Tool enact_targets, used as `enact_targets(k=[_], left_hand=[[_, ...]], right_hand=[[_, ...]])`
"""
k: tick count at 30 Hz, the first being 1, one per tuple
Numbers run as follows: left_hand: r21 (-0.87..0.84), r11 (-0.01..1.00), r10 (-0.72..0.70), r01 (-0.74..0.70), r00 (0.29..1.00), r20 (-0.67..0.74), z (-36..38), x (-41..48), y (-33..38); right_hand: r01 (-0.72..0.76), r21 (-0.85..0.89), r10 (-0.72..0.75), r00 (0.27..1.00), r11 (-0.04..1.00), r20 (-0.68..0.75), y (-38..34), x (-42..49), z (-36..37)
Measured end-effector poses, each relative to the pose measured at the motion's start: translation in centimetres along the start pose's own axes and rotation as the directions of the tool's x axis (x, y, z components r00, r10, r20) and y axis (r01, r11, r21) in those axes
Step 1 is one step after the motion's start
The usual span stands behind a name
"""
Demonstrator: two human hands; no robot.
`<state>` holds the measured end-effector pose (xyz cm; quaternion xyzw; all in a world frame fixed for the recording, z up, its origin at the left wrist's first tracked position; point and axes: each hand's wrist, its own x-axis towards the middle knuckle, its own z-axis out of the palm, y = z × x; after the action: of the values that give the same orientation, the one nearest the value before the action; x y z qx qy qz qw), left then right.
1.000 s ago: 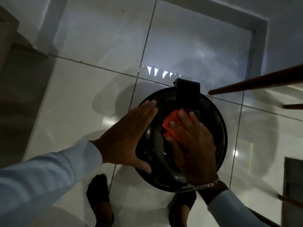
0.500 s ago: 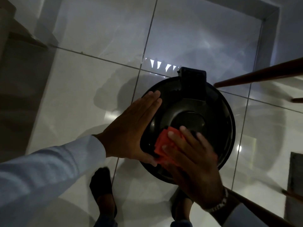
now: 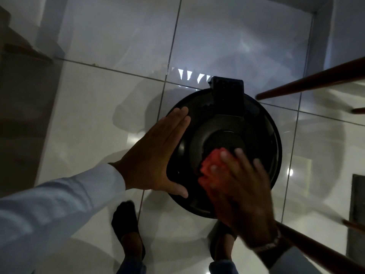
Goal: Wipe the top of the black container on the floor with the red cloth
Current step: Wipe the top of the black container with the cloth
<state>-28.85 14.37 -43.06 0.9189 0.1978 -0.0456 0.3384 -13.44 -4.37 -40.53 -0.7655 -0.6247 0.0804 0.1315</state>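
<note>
A round black container (image 3: 256,123) with a domed lid and a rectangular hinge block at its far edge stands on the tiled floor. My left hand (image 3: 154,159) lies flat against the lid's left rim, fingers straight and together. My right hand (image 3: 241,186), blurred, presses the red cloth (image 3: 209,165) onto the near part of the lid, just below its central recess. Most of the cloth is hidden under my fingers.
Glossy white floor tiles (image 3: 98,107) surround the container. Brown wooden rods, likely chair legs (image 3: 312,82), reach in from the right, and another runs across the lower right corner. My two feet in dark socks (image 3: 126,224) stand just in front of the container. A wall corner is at the upper right.
My right hand has swept the red cloth from the lid's far part by the hinge down toward its near part. My left hand has stayed on the left rim.
</note>
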Motion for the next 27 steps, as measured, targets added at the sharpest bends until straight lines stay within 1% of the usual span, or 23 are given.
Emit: enact_targets(k=[2,3,4,5,6,7,8,9,10,11,12,13,14,15,16,18,20,22,23,24,25,26,27], left_hand=[[-0.006,1.0,-0.006,0.006,1.0,-0.004,0.2,0.1,0.1],[-0.005,1.0,-0.006,0.006,1.0,-0.008,0.3,0.2,0.1],[-0.002,1.0,-0.008,0.008,1.0,-0.013,0.4,0.2,0.1],[0.001,1.0,-0.011,0.011,1.0,-0.019,0.4,0.2,0.0],[0.003,1.0,-0.009,0.009,1.0,-0.023,0.4,0.2,0.0],[0.006,1.0,0.002,-0.001,1.0,-0.019,0.3,0.2,0.0],[0.009,1.0,0.014,-0.014,1.0,-0.011,0.3,0.2,0.0],[0.015,1.0,0.017,-0.017,1.0,-0.004,0.1,0.3,0.0],[0.02,1.0,0.013,-0.013,1.0,0.003,0.1,0.2,0.1],[0.025,1.0,0.006,-0.006,1.0,0.007,0.0,0.2,0.2],[0.029,1.0,0.001,-0.001,1.0,0.005,0.0,0.2,0.3],[0.03,1.0,-0.001,0.001,1.0,0.001,0.0,0.2,0.3],[0.03,1.0,-0.001,0.001,1.0,-0.004,0.2,0.2,0.3],[0.033,0.999,0.001,0.0,1.0,-0.01,0.3,0.2,0.4],[0.039,0.999,0.003,-0.003,1.0,-0.017,0.3,0.2,0.4],[0.043,0.999,0.014,-0.013,0.999,-0.034,0.2,0.2,0.5],[0.044,0.999,0.022,-0.021,1.0,-0.023,0.2,0.3,0.5],[0.044,0.999,-0.002,0.002,1.0,0.003,0.0,0.2,0.6],[0.042,0.999,-0.011,0.011,1.0,0.004,0.0,0.2,0.6],[0.039,0.999,-0.012,0.012,1.0,0.006,0.1,0.2,0.6],[0.039,0.999,-0.008,0.007,1.0,0.009,0.3,0.2,0.6],[0.041,0.999,-0.004,0.004,1.0,0.007,0.4,0.3,0.5],[0.044,0.999,-0.004,0.004,1.0,0.0,0.5,0.3,0.5]], right_hand=[[-0.206,0.104,0.214,0.974,0.973,-0.075,1.4,2.0,-0.2],[-0.295,0.171,0.322,0.934,0.94,-0.155,1.3,3.7,0.1],[-0.339,0.223,0.385,0.897,0.914,-0.215,0.4,5.3,0.5],[-0.321,0.24,0.375,0.897,0.916,-0.234,-0.8,6.4,1.1],[-0.245,0.207,0.285,0.939,0.947,-0.192,-1.9,6.7,1.7],[-0.157,0.146,0.172,0.98,0.977,-0.103,-2.7,6.0,2.4],[-0.075,0.09,0.078,0.997,0.993,-0.028,-3.0,4.3,2.7],[-0.006,0.045,0.006,1.0,0.999,-0.002,-2.8,2.7,2.2],[0.02,0.021,-0.02,1.0,1.0,0.007,-2.0,1.2,1.5],[0.0,0.009,0.0,1.0,1.0,0.002,-0.9,0.5,0.6],[-0.079,0.015,0.079,0.997,0.997,-0.016,0.1,0.5,-0.1],[-0.2,0.068,0.204,0.977,0.977,-0.065,0.7,1.5,-0.6],[-0.306,0.139,0.324,0.936,0.942,-0.139,0.8,3.1,-0.6],[-0.367,0.195,0.402,0.896,0.91,-0.188,0.3,4.8,-0.2],[-0.36,0.216,0.401,0.896,0.907,-0.189,-0.9,6.3,0.4],[-0.172,0.105,0.182,0.979,0.98,-0.095,-3.3,6.3,1.9],[-0.025,-0.004,0.025,0.999,1.0,-0.049,-3.3,2.8,2.3],[-0.003,-0.119,0.004,1.0,0.993,0.005,-0.5,-0.2,1.0],[-0.044,-0.148,0.049,0.998,0.988,0.029,1.2,-0.4,0.6],[-0.141,-0.118,0.145,0.989,0.983,0.02,2.3,0.4,0.2],[-0.272,-0.031,0.27,0.961,0.962,-0.055,2.8,2.3,0.1],[-0.372,0.095,0.383,0.91,0.923,-0.156,2.6,4.5,0.3],[-0.393,0.196,0.431,0.875,0.898,-0.22,1.4,6.7,0.6]])
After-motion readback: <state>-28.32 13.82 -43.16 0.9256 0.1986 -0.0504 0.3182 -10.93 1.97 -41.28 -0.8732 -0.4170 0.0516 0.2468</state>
